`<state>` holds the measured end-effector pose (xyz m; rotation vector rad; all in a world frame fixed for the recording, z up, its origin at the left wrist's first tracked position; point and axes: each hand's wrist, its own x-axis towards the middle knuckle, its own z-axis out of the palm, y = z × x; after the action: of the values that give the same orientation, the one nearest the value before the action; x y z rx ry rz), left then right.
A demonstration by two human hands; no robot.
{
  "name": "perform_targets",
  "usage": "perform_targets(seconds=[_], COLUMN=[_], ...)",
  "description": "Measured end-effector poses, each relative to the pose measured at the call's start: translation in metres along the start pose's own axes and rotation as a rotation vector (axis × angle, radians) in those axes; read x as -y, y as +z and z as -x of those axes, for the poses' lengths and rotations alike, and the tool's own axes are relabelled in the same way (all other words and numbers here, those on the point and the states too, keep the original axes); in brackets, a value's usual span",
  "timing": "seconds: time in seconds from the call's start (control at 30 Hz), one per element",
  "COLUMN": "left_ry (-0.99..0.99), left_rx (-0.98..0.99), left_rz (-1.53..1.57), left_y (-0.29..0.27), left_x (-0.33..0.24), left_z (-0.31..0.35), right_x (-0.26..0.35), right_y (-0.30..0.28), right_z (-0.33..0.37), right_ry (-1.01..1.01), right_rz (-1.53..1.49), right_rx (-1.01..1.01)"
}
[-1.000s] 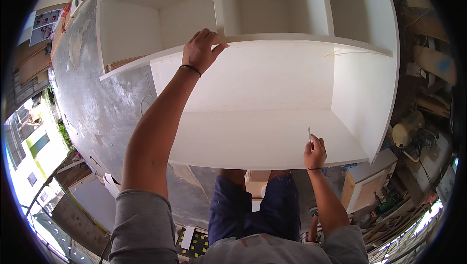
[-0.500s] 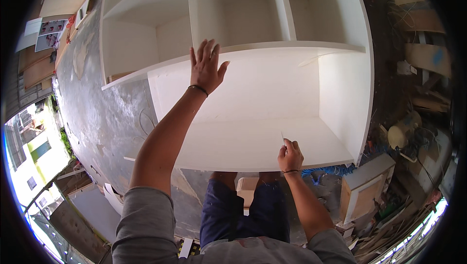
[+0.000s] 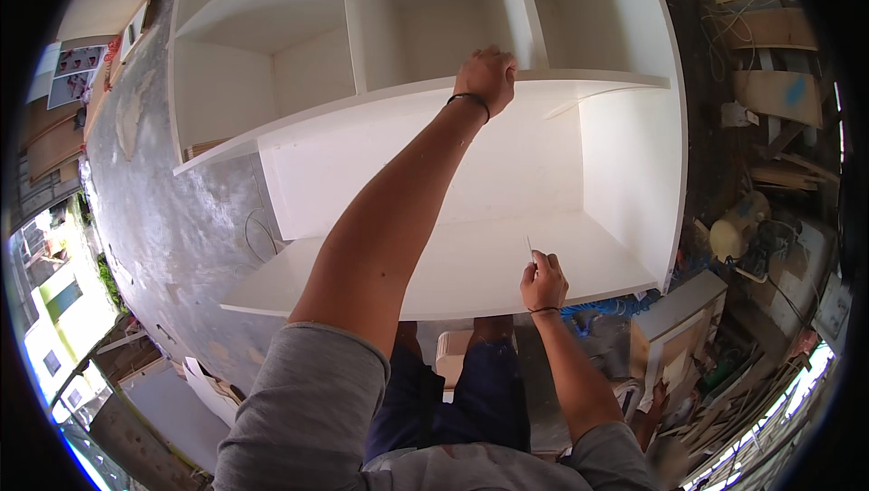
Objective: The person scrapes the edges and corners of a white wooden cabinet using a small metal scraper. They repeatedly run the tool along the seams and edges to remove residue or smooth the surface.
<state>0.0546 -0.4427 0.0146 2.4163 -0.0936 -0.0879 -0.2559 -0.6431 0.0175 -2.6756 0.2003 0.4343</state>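
A large white cabinet (image 3: 634, 152) with several open compartments lies in front of me. My left hand (image 3: 487, 77) is at the front edge of its long middle board (image 3: 398, 104), close to the upright divider (image 3: 523, 16). The fingers are curled in, and whatever they may hold is hidden. Lower down, my right hand (image 3: 544, 281) is closed round a thin, pale, pointed tool (image 3: 529, 245) whose tip points away from me. Its exact kind is too small to tell. That hand hovers over or rests on the near white panel (image 3: 453, 265); I cannot tell which.
Blue cord (image 3: 588, 305) lies by the cabinet's near right corner, beside a wooden box-like piece (image 3: 679, 314). A yellowish tank-shaped machine (image 3: 738, 224) and wood offcuts (image 3: 783, 97) line the right. Grey concrete floor (image 3: 145, 183) stretches out on the left.
My left hand has moved right along the middle board toward the divider, and its spread fingers have curled in. My right hand stays almost in place with the thin tool.
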Motion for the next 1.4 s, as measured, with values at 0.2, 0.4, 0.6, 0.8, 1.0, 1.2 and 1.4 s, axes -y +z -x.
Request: perform_targets(seconds=[0.2, 0.4, 0.6, 0.8, 1.0, 1.2, 1.4], left_ry=[0.076, 0.199, -0.405, -0.83, -1.067, -0.988, -1.051], left_rx=[0.096, 0.139, -0.235, -0.252, -0.255, -0.3, -0.29], left_rz=[-0.392, -0.607, -0.373, -0.151, -0.155, -0.273, -0.353], left_y=[-0.082, -0.136, -0.135, -0.111, -0.103, -0.094, -0.094], left_x=[0.069, 0.132, 0.175, 0.122, 0.099, 0.095, 0.094], left_z=[0.063, 0.128, 0.12, 0.036, -0.005, -0.003, -0.007], right_x=[-0.003, 0.004, 0.0, 0.0, 0.004, -0.008, 0.08], right_y=[0.005, 0.003, 0.004, 0.0, -0.004, -0.013, -0.145], right_z=[0.0, 0.0, 0.0, -0.002, -0.008, -0.016, -0.236], right_ry=[0.059, 0.059, -0.053, -0.045, -0.01, -0.188, -0.657], right_rz=[0.027, 0.075, 0.057, 0.07, 0.04, -0.28, -0.397], right_rx=[-0.01, 0.008, -0.072, -0.068, 0.034, 0.163, 0.044])
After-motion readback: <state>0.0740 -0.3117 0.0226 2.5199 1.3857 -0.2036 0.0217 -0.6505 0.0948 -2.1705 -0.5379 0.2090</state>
